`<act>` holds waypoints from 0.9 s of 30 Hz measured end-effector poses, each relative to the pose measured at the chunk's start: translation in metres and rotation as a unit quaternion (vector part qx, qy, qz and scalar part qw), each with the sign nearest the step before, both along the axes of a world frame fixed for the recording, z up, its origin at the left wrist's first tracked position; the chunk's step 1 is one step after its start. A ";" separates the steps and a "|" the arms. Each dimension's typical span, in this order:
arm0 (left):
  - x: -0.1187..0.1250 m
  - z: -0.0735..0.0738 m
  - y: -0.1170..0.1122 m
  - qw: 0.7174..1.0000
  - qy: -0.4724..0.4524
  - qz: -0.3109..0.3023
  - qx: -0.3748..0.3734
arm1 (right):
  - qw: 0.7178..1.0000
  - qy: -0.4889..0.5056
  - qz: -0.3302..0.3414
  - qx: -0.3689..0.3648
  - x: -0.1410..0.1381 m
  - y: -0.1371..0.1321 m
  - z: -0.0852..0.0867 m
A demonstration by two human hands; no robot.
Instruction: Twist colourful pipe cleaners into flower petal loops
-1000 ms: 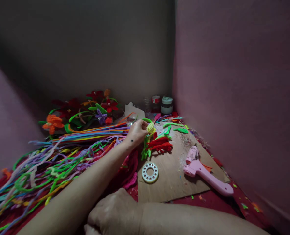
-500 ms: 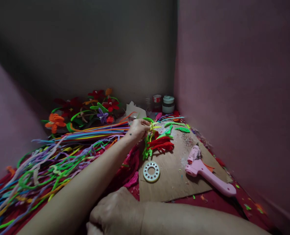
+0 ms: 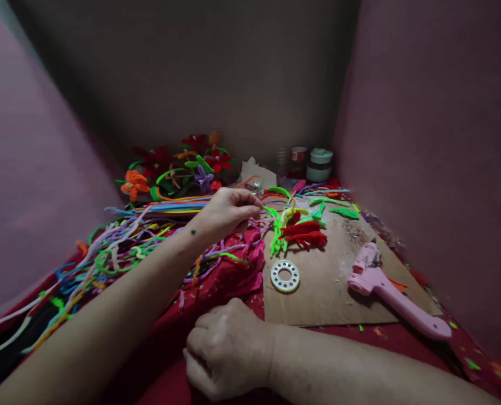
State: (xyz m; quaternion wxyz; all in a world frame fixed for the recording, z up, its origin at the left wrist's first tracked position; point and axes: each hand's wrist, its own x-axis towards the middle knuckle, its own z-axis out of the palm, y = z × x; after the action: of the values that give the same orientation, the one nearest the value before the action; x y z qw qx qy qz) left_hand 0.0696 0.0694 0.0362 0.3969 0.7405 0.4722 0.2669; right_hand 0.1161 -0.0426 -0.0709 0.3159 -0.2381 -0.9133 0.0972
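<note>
My left hand (image 3: 236, 209) is raised beside the left edge of a wooden board (image 3: 313, 306), thumb and fingers drawn together, with nothing visible between them. Just past its fingertips lie bright green pipe-cleaner pieces (image 3: 276, 239) and a yellow pipe-cleaner piece (image 3: 290, 214). Red pipe-cleaner pieces (image 3: 305, 233) are bunched next to these. Closer to me, my right hand (image 3: 229, 351) is curled into a fist above the red cloth (image 3: 149, 377); whatever its fingers hold is hidden. A white ring-shaped spool with holes (image 3: 285, 262) lies flat on the board.
A pink glue gun (image 3: 385, 289) rests across the board's right side. Many loose pipe cleaners (image 3: 119, 253) spread over the left. Pipe-cleaner flowers (image 3: 204, 177) stand behind. At the back wall are a lidded jar (image 3: 320, 165) and crumpled white paper (image 3: 256, 173). Pink walls close both sides.
My left hand has let go of the yellow pipe-cleaner piece, which now lies on the board, and has drawn away to its left. My right hand stays fisted. The view has shifted left.
</note>
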 end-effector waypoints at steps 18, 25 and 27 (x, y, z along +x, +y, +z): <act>-0.041 -0.069 -0.009 0.971 0.236 -0.005 0.031 | 0.999 -0.006 0.026 0.047 -0.006 -0.007 -0.006; -0.045 -0.063 -0.018 0.968 0.247 -0.049 0.009 | 0.998 -0.043 0.022 0.046 -0.007 -0.004 -0.009; -0.045 -0.059 -0.023 0.958 0.274 -0.080 0.040 | 0.995 -0.073 0.057 0.042 -0.007 -0.001 -0.008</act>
State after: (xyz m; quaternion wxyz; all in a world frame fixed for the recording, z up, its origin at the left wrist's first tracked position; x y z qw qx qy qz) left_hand 0.0250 0.0467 -0.0224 0.2421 0.8359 0.4910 0.0400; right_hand 0.1092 -0.0440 -0.0791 0.2525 -0.1787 -0.9491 0.0589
